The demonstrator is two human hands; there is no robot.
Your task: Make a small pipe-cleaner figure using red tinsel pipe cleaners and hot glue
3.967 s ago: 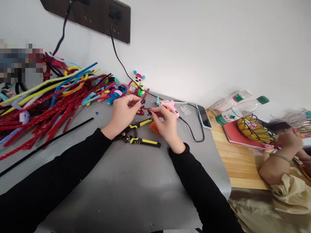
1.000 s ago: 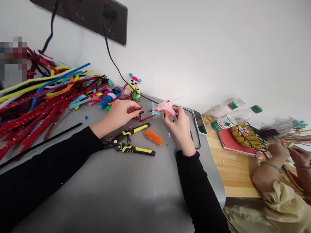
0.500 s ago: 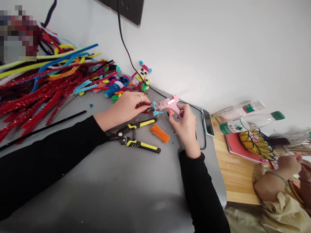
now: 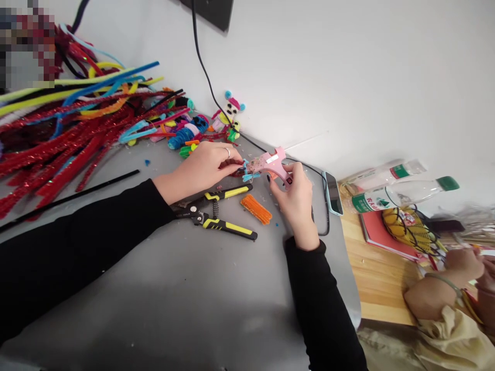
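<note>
The pink glue gun [image 4: 274,162] is above the grey table [image 4: 174,304], with its nozzle directed to the left side of the view and its handle in the grasp of the right hand [image 4: 294,200], whose fingers and thumb are closed around this handle. A light blue piece [image 4: 252,177] sits at the nozzle end, very near to the fingertips of the left hand [image 4: 207,167]. This left hand has its thumb and fingers pinched together on a dark red stem [image 4: 236,172], of which only a small part is visible; whether the nozzle touches the stem, I cannot tell. Just below the left hand lie the pliers [image 4: 198,218], with yellow and black handles spread apart, and beside them an orange bundle [image 4: 256,208]. Behind the left hand, a blue figure [image 4: 184,136] lies on the table, and a bear-like figure [image 4: 232,108] leans near the wall. On the left side there is a big pile of fuzzy stems [image 4: 104,121], mostly red, and a black stem [image 4: 77,197] lies in front of it. To the right of the glue gun is a phone [image 4: 333,193]. Further right, on a wooden table [image 4: 375,281], lie a green-capped bottle [image 4: 406,194] and a red notebook [image 4: 381,237], near another person's forearm [image 4: 429,299].
</note>
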